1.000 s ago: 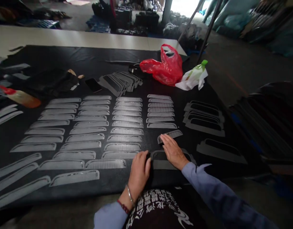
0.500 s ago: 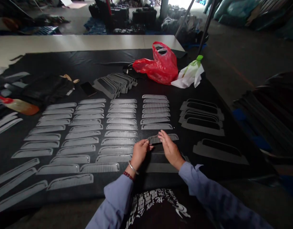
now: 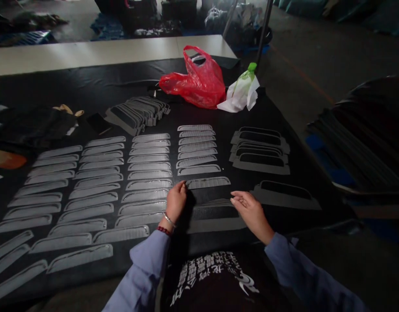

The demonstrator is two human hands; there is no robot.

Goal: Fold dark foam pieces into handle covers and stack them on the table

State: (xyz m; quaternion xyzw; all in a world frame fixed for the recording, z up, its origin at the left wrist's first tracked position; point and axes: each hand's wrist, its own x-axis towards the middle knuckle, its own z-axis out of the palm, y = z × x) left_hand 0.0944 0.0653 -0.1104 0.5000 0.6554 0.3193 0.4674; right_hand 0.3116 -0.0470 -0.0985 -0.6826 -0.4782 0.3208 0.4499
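A curved grey strip [image 3: 207,183] lies below the fourth column of similar strips, its left end pinched by my left hand [image 3: 176,199]. My right hand [image 3: 250,210] is off the strip, to its lower right, with fingers loosely apart and nothing seen in them. Between my hands a few thin grey pieces [image 3: 215,203] lie on the black sheet, with a wide flat grey piece [image 3: 215,224] nearer my body. Several columns of grey strips [image 3: 149,174] spread out to the left.
Dark-centred grey pieces [image 3: 261,151] are stacked at the right, with another group [image 3: 286,195] nearer. A fanned pile [image 3: 137,113], a phone [image 3: 98,123], a red plastic bag [image 3: 202,82] and a green-capped bottle in white wrapping [image 3: 241,91] stand farther back.
My right hand has come off the strip and moved right and down. The strip now lies flatter beneath the column, my left hand still at its left end. The view has shifted right.
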